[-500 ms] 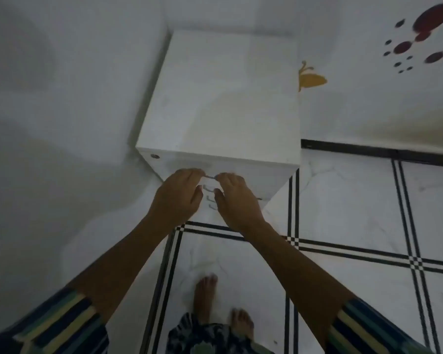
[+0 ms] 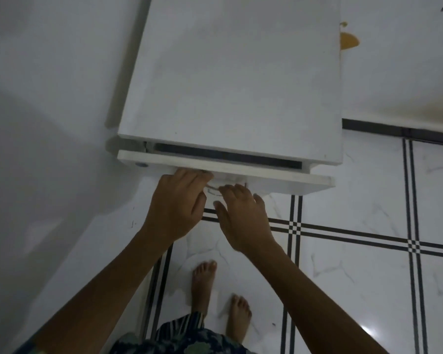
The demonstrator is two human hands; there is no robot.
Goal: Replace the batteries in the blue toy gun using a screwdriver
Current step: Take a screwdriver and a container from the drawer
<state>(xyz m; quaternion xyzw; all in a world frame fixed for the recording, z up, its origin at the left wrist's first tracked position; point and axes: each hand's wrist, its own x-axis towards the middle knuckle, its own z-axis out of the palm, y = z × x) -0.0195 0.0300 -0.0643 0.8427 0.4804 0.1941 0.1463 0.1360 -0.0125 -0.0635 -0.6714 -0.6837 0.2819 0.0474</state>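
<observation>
Where the drawer sat flush half a second ago, it now stands pulled a little out of the white cabinet, with a dark gap behind its front. The left hand curls over the handle, and the right hand, just beside it, hooks the same handle. Neither the blue toy gun nor the screwdriver is in view. Perhaps they lie inside, where it is too dark to tell, so the task has barely begun.

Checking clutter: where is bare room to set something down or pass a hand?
Free: white cabinet's flat top, between wall and drawer front; marble floor tiles right of the feet. Crowded: left hand and right hand gripping the metal handle.
</observation>
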